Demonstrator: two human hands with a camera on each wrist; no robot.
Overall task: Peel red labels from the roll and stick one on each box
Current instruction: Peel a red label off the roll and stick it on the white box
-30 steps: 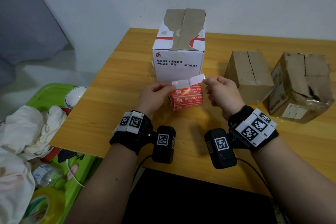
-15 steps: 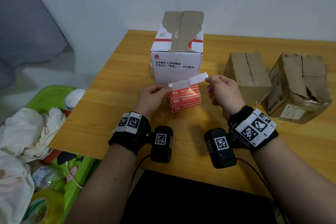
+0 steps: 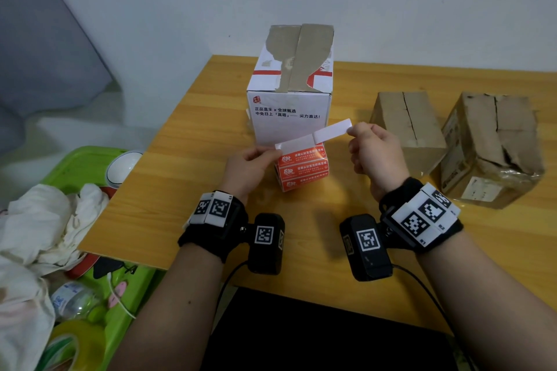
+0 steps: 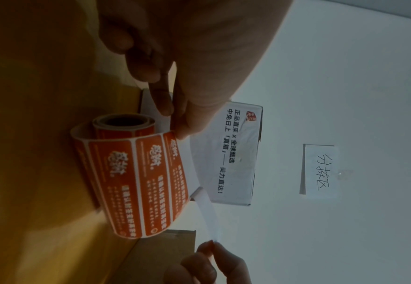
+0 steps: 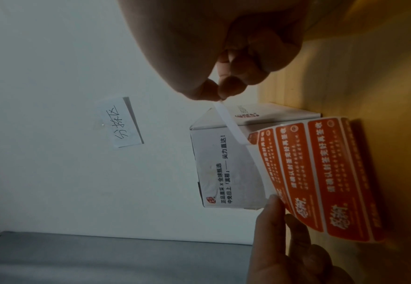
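Observation:
A roll of red labels stands on the wooden table in front of a white carton. My left hand pinches the left edge of the roll's loose sheet. My right hand pinches the far end of a narrow strip, white on the side I see, lifted up and to the right off the sheet's top edge. The strip is still joined at its left part. Two brown cardboard boxes sit to the right.
A green tray off the table's left side holds white cloth, a bowl and a bottle. A handwritten paper note hangs on the wall behind. A black surface lies below the table's near edge.
My right hand has drawn the white strip a little further up and to the right, so more of it stands off the roll. My left hand keeps its hold.

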